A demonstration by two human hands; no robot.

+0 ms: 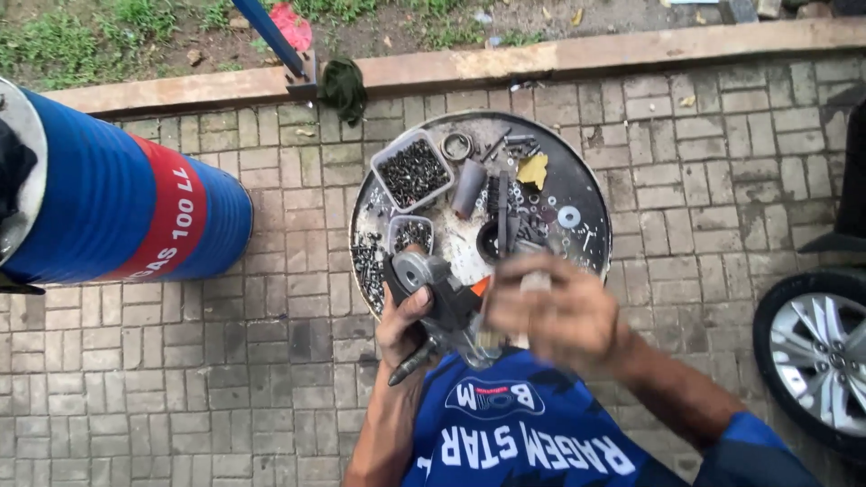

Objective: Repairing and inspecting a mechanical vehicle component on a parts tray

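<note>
My left hand (403,330) grips a dark metal mechanical part (431,281) with a round grey end and an orange patch, held in front of my blue shirt. Blurred by motion, my right hand (559,316) is closed on a small pale object (534,281) right beside that part; I cannot tell what the object is. Both hands hover over the near edge of a round metal tray (585,185) set on the brick paving.
The tray holds two clear tubs of small dark screws (413,171), a grey tube, bolts, washers and a yellow scrap. A blue drum with a red band (126,212) lies at left. A car wheel (816,352) stands at right. A concrete kerb (505,63) runs behind.
</note>
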